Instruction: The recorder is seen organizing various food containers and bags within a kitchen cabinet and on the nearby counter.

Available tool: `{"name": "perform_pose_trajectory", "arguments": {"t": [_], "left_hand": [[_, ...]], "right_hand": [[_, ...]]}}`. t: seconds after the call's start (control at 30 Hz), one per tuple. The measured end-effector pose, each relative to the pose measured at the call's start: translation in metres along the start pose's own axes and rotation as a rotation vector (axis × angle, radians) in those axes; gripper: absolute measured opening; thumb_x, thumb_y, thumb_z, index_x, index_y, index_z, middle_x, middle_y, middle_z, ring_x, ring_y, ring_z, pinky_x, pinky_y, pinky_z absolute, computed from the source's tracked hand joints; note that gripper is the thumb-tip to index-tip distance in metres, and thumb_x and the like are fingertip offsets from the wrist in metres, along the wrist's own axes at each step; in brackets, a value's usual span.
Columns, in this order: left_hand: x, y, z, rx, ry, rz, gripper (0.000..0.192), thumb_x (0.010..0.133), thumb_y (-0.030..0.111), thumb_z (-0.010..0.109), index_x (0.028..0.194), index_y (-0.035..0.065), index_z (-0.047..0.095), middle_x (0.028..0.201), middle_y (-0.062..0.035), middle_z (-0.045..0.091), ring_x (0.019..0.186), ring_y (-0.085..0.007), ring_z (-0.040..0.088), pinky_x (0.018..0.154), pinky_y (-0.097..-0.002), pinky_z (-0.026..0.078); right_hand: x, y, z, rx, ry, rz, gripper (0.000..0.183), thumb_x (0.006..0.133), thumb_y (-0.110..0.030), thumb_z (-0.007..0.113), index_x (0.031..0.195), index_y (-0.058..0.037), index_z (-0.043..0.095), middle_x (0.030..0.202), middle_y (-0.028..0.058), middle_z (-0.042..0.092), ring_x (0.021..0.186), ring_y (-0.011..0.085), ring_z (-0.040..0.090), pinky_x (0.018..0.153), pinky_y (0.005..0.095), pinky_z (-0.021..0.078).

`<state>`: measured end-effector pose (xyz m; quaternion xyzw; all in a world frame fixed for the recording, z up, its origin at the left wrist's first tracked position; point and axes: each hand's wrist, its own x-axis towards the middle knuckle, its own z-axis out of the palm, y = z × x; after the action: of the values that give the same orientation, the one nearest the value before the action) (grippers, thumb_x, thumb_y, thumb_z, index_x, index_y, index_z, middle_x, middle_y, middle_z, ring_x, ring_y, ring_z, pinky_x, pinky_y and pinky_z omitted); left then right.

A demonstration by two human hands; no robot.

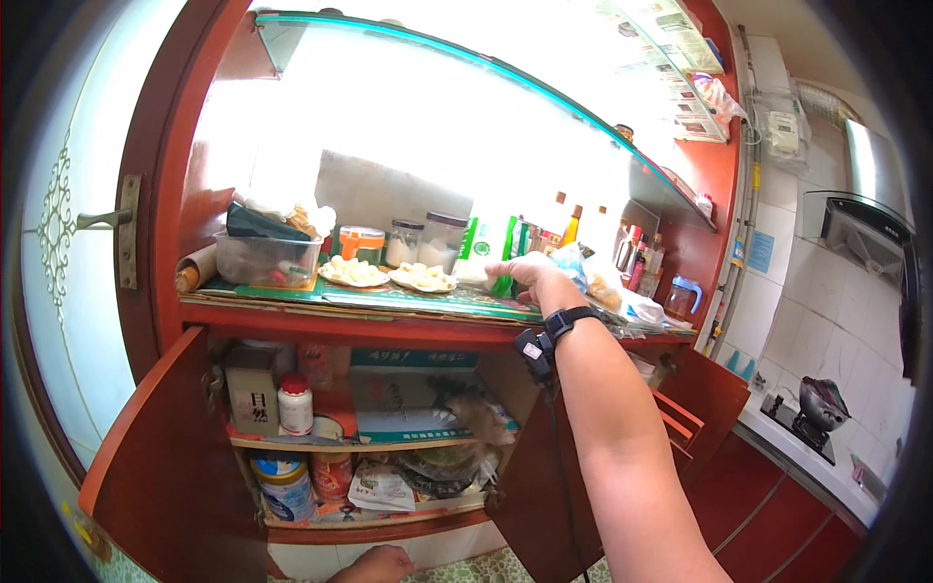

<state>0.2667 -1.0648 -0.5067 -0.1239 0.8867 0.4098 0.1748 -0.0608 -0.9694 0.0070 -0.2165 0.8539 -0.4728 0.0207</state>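
My right hand (pixel 536 273) reaches to the counter of a red wooden cabinet, its fingers at a green-and-white plastic packet (pixel 503 255); whether it grips the packet cannot be told. A strap with a small device is round that wrist. Just left of the hand stands a white-and-green bag (pixel 475 244), beside glass jars with dark lids (pixel 441 240). Two plates of peeled, pale pieces (pixel 423 278) lie near the counter's front edge. My left hand (pixel 379 565) is low at the bottom of the view, below the lower cabinet, fingers curled, with no object visible in it.
Both lower cabinet doors (pixel 160 452) stand ajar, showing shelves with tins (pixel 283 484) and a white bottle with a red cap (pixel 295 404). Above the counter runs a glass shelf (pixel 466 58). Bottles (pixel 572 226) and a jug (pixel 681 299) stand at right, a stove (pixel 802 430) beyond.
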Motion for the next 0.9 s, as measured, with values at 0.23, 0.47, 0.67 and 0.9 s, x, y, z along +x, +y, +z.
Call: {"name": "perform_pose_trajectory", "arguments": {"t": [0.23,0.47,0.67,0.9], "left_hand": [[-0.008,0.008,0.0,0.025,0.198,0.25,0.043,0.096,0.046,0.066,0.1,0.0039,0.075,0.101,-0.02,0.074,0.099,-0.0401,0.07,0.089,-0.0484,0.055],[-0.029,0.023,-0.008,-0.019,0.178,0.147,0.04,0.096,0.043,0.069,0.101,0.0036,0.075,0.103,-0.0186,0.074,0.101,-0.0376,0.07,0.089,-0.0463,0.055],[-0.024,0.024,0.002,-0.072,0.28,0.245,0.036,0.097,0.039,0.068,0.102,0.0041,0.075,0.099,-0.0185,0.075,0.094,-0.0382,0.071,0.085,-0.0454,0.056],[-0.04,0.05,-0.006,-0.55,0.555,0.274,0.026,0.099,0.025,0.071,0.113,0.0031,0.072,0.091,-0.0075,0.076,0.082,-0.0176,0.071,0.074,-0.0366,0.057]], "right_hand": [[0.022,0.001,-0.004,0.256,0.087,-0.075,0.039,0.073,-0.01,0.093,0.106,0.0002,0.075,0.098,0.0117,0.077,0.085,0.0273,0.074,0.074,0.0396,0.06],[-0.057,-0.01,0.014,0.454,0.218,-0.249,0.04,0.071,0.001,0.09,0.107,0.0088,0.074,0.101,0.016,0.076,0.086,0.0271,0.072,0.079,0.0373,0.0578],[-0.1,0.008,0.001,0.542,0.418,-0.59,0.04,0.078,0.002,0.085,0.112,0.0087,0.067,0.099,0.0155,0.075,0.083,0.0227,0.072,0.074,0.0356,0.0577],[-0.235,0.069,0.007,0.839,0.347,-0.686,0.046,0.084,-0.004,0.083,0.126,0.0033,0.064,0.112,0.0121,0.074,0.092,0.0207,0.073,0.082,0.0332,0.0602]]}}
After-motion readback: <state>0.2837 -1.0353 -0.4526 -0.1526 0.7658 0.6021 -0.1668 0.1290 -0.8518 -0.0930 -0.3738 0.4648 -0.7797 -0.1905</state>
